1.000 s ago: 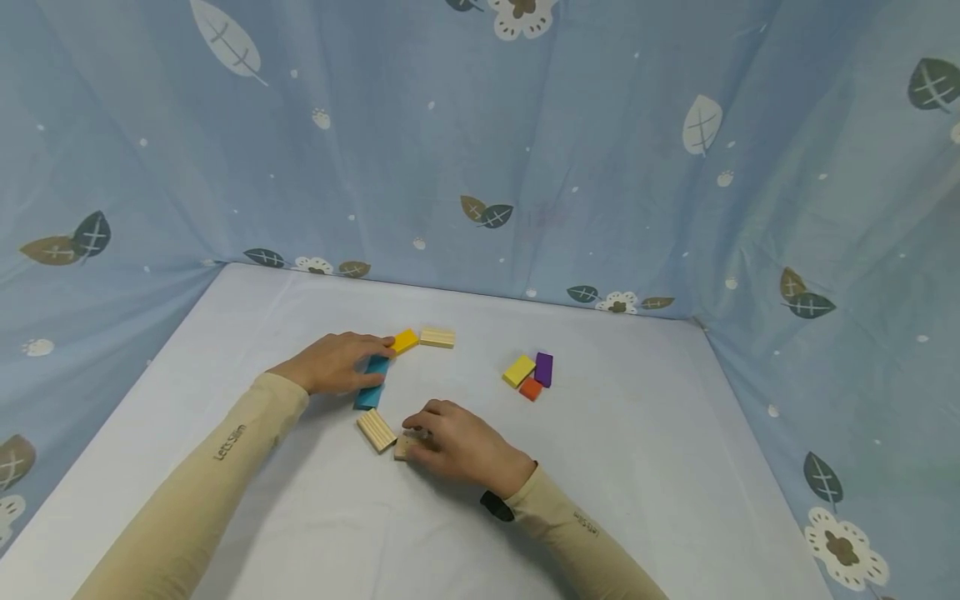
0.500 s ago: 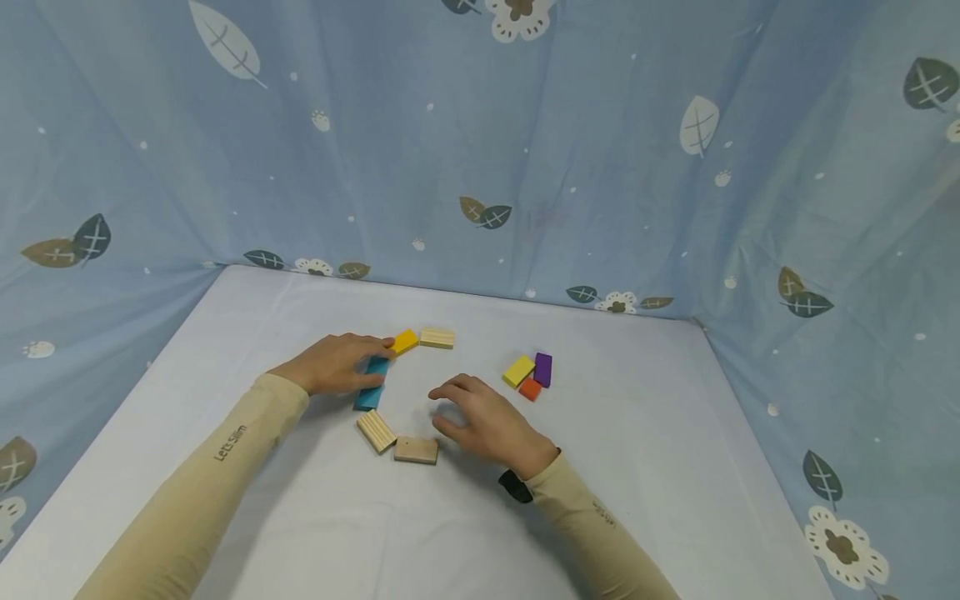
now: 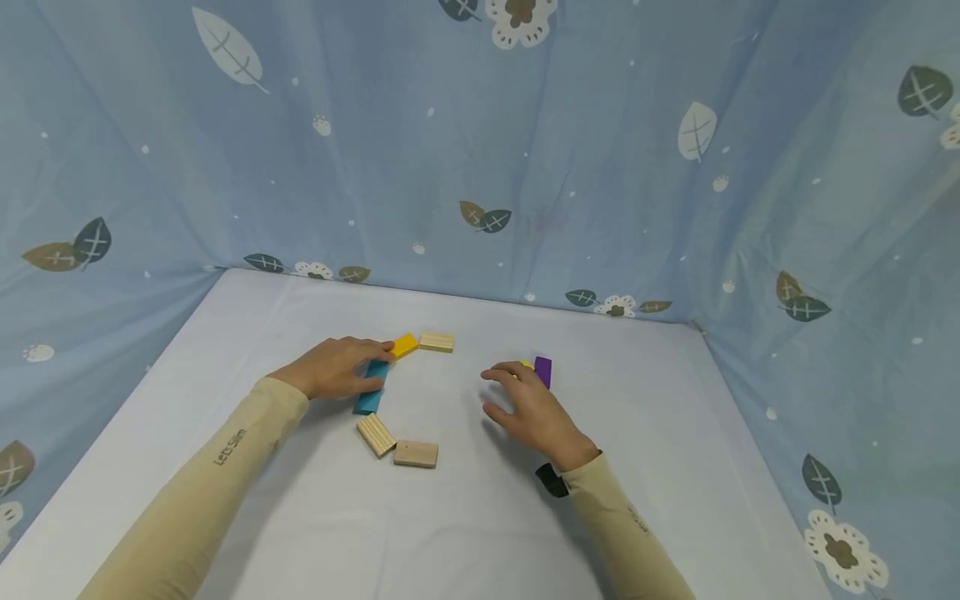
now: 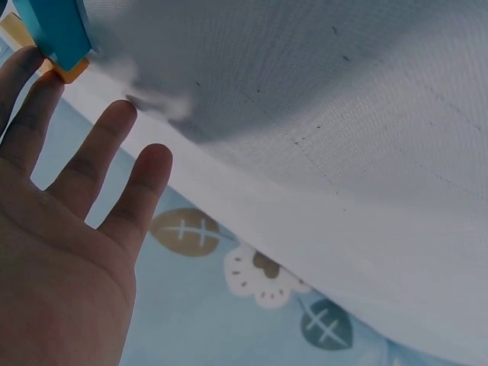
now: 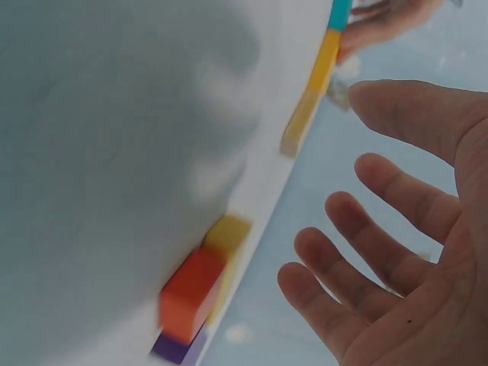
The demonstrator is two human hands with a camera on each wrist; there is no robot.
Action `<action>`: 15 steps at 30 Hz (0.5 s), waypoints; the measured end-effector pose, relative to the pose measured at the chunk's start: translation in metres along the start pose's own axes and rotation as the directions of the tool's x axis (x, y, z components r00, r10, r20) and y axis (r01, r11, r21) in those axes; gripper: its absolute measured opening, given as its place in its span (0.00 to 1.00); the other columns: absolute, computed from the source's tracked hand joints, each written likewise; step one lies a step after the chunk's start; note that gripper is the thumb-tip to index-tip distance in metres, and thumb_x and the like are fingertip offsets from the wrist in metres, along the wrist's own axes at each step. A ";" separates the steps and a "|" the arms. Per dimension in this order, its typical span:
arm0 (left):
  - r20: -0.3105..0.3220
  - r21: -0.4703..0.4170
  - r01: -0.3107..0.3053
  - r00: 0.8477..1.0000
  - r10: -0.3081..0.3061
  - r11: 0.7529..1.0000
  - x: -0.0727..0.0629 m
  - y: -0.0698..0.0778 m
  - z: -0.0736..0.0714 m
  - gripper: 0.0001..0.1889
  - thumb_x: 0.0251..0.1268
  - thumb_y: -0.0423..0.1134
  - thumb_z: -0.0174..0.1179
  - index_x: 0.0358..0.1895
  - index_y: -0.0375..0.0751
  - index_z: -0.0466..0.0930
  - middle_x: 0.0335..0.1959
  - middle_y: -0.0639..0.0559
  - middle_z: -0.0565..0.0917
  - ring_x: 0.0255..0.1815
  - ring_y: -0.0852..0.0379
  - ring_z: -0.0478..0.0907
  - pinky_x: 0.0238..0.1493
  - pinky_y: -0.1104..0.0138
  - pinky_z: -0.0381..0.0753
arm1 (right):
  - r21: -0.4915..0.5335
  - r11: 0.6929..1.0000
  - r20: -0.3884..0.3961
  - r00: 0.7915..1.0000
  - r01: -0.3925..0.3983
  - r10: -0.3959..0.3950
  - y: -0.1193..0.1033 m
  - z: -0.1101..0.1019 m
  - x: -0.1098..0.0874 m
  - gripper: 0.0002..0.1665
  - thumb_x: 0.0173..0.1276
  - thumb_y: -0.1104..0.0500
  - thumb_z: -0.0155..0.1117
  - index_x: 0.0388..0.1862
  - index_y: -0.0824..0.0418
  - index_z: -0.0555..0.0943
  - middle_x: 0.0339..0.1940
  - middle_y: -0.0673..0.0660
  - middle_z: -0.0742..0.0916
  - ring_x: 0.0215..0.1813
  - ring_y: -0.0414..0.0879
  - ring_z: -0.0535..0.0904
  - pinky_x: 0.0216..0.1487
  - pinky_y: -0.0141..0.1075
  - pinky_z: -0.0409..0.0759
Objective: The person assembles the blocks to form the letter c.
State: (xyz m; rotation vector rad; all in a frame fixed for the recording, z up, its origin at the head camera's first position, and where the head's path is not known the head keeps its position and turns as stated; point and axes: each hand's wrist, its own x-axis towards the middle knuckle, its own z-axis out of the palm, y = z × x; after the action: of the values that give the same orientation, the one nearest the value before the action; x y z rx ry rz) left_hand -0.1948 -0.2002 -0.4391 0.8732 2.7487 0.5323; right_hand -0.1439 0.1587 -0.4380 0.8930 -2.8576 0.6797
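Observation:
My left hand point(image 3: 332, 367) rests at the blue block point(image 3: 368, 400), fingers extended, fingertips touching it and the near end of the orange block point(image 3: 406, 346). A pale wooden block point(image 3: 437, 342) continues the row at the back. Below the blue block lie a ridged wooden block point(image 3: 376, 435) and a plain wooden block point(image 3: 416, 454), making a curved line. My right hand point(image 3: 538, 414) hovers over the right-hand group with fingers spread and nothing held. It partly covers the yellow block point(image 5: 229, 233) and, in the head view, hides the red block point(image 5: 192, 293); the purple block point(image 3: 543, 372) shows beyond.
A white cloth point(image 3: 322, 517) covers the table. Blue curtain point(image 3: 360, 150) with leaf and flower prints hangs behind it and along both sides. A dark band point(image 3: 552, 481) sits at my right wrist.
My right hand has let go of the plain wooden block, leaving it beside the ridged one, and moved right and away to the coloured group. My left hand has stayed in place.

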 end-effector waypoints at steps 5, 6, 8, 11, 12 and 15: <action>-0.004 -0.003 0.000 1.000 0.000 1.000 -0.001 0.000 0.001 0.27 0.70 0.48 0.64 0.69 0.44 0.77 0.76 0.46 0.69 0.72 0.38 0.67 0.71 0.42 0.66 | 0.027 0.998 -0.014 0.998 -0.061 0.061 0.018 -0.004 -0.008 0.28 0.69 0.54 0.72 0.66 0.58 0.79 0.65 0.56 0.77 0.62 0.50 0.76 0.61 0.42 0.80; -0.006 -0.002 -0.004 1.000 0.004 1.000 -0.001 0.000 0.001 0.26 0.70 0.48 0.64 0.69 0.44 0.77 0.75 0.46 0.69 0.72 0.37 0.68 0.70 0.41 0.66 | 0.032 0.997 -0.014 0.997 -0.070 0.070 0.021 -0.006 -0.009 0.28 0.69 0.55 0.72 0.66 0.58 0.78 0.65 0.56 0.77 0.62 0.51 0.76 0.61 0.42 0.80; -0.004 -0.002 -0.003 1.000 0.003 1.000 -0.001 0.000 0.001 0.27 0.70 0.49 0.64 0.69 0.45 0.77 0.75 0.46 0.69 0.72 0.38 0.67 0.70 0.42 0.66 | 0.037 0.996 -0.018 0.996 -0.084 0.085 0.026 -0.008 -0.011 0.28 0.68 0.55 0.72 0.66 0.58 0.79 0.65 0.57 0.78 0.65 0.52 0.75 0.62 0.44 0.80; -0.014 0.000 -0.014 1.000 0.014 1.000 -0.001 0.000 0.002 0.26 0.70 0.49 0.64 0.68 0.44 0.77 0.75 0.45 0.69 0.72 0.37 0.68 0.70 0.41 0.67 | 0.037 0.995 -0.019 0.996 -0.090 0.090 0.033 -0.011 -0.011 0.28 0.68 0.56 0.72 0.66 0.59 0.78 0.67 0.59 0.77 0.67 0.54 0.73 0.63 0.46 0.79; -0.017 -0.001 -0.015 1.000 0.015 1.000 -0.001 0.000 0.001 0.26 0.70 0.48 0.64 0.68 0.44 0.77 0.75 0.45 0.69 0.72 0.37 0.68 0.70 0.41 0.67 | 0.035 0.996 -0.018 0.996 -0.087 0.088 0.035 -0.011 -0.011 0.28 0.68 0.56 0.72 0.66 0.59 0.78 0.67 0.60 0.77 0.67 0.55 0.73 0.63 0.47 0.79; -0.018 -0.011 -0.010 1.000 0.009 1.000 -0.001 0.002 0.000 0.26 0.69 0.48 0.65 0.68 0.44 0.77 0.75 0.46 0.70 0.72 0.38 0.68 0.70 0.42 0.66 | 0.027 0.996 -0.004 0.996 -0.087 0.088 0.039 -0.012 -0.010 0.29 0.68 0.55 0.72 0.67 0.59 0.77 0.69 0.62 0.75 0.69 0.57 0.73 0.66 0.49 0.77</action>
State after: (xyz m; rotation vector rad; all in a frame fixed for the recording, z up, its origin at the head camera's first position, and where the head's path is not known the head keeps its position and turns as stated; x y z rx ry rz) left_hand -0.1930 -0.1995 -0.4385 0.8835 2.7563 0.5591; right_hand -0.1583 0.1979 -0.4450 0.7719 -2.9043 0.7297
